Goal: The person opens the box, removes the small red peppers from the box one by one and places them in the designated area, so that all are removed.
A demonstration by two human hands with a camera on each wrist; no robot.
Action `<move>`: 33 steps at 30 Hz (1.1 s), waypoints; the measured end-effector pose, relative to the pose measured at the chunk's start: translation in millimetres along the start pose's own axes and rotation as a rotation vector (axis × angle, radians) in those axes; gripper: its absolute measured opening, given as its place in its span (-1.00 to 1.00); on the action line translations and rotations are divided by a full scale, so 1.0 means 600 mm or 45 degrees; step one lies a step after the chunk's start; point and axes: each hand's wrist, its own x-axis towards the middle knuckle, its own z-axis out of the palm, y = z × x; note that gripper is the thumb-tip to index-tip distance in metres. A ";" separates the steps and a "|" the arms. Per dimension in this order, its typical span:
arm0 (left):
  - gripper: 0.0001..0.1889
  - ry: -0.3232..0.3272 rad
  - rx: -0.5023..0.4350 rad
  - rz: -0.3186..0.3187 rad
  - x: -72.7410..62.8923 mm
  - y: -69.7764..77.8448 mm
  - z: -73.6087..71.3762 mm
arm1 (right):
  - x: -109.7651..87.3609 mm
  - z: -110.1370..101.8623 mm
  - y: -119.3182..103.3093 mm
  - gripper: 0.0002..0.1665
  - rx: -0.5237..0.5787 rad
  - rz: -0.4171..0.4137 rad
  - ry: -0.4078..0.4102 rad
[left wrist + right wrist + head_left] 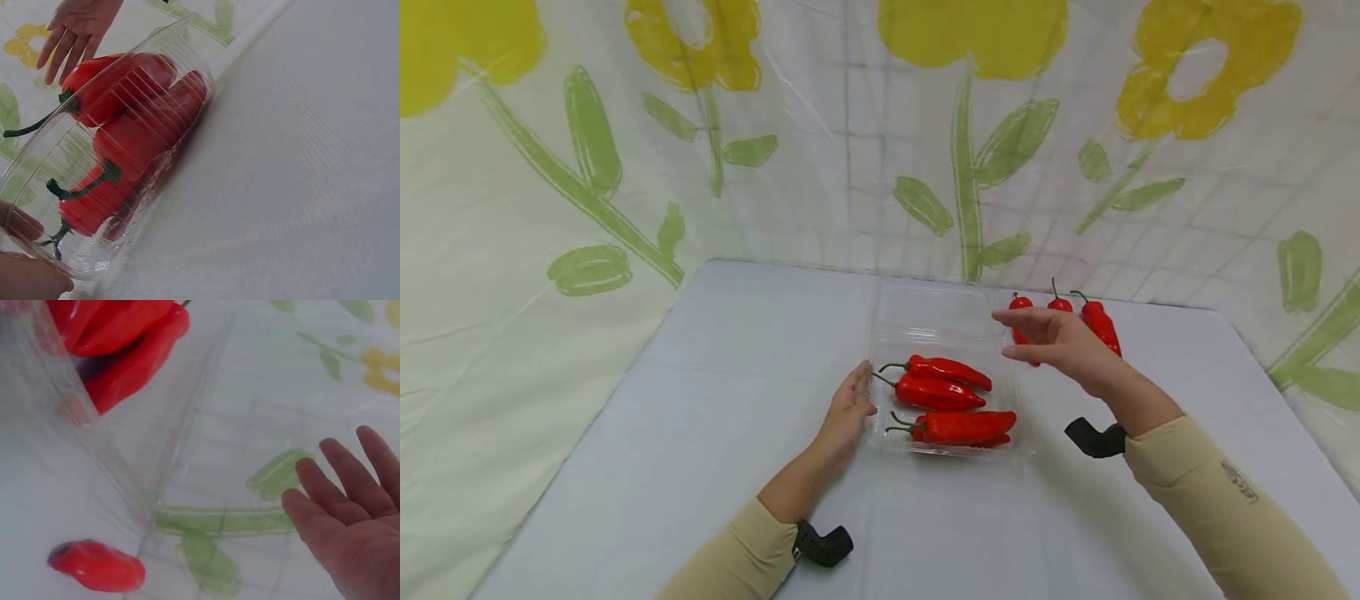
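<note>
- On the worktop (662,433): clear plastic clamshell (951,451), lid (928,310) open, holding four red peppers (942,392).
- Left hand (842,417): fingers nearly straight, touching clamshell's left wall.
- Right hand (1063,342): empty, fingers extended and parted, raised near three loose red peppers (1102,325).

A curtained-off spot; whether home or workplace, I cannot tell. A sheet (820,192) with large yellow flowers (973,32) hangs across the top of the frame, behind a pale table (760,358) at lower centre.
</note>
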 end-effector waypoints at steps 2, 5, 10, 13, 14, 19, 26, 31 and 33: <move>-0.23 0.000 -0.009 0.008 0.000 0.000 0.000 | 0.005 0.008 0.002 -0.33 -0.029 -0.004 -0.053; -0.23 0.003 -0.021 0.008 0.000 -0.001 0.000 | 0.011 0.020 0.002 -0.32 -0.058 -0.019 -0.130; -0.24 0.006 -0.020 -0.002 0.000 -0.001 0.000 | 0.015 0.044 -0.001 -0.29 -0.107 -0.014 -0.250; -0.24 0.005 -0.018 -0.004 0.000 0.000 0.000 | 0.014 0.062 -0.003 -0.28 -0.099 0.005 -0.318; -0.24 0.002 -0.019 -0.002 0.000 0.000 0.000 | 0.013 0.068 -0.002 -0.27 -0.102 0.009 -0.338; -0.24 -0.002 -0.012 -0.013 0.000 0.001 0.000 | 0.010 0.093 0.005 -0.28 -0.100 0.042 -0.436; -0.25 -0.002 0.006 -0.017 -0.001 0.001 0.000 | 0.003 0.109 0.020 -0.30 -0.171 0.053 -0.502; -0.24 -0.001 0.008 -0.002 -0.001 0.002 -0.001 | 0.001 0.118 0.026 -0.31 -0.187 0.076 -0.520; -0.24 -0.001 0.008 0.001 -0.001 0.002 -0.001 | 0.001 0.121 0.028 -0.33 -0.206 0.075 -0.522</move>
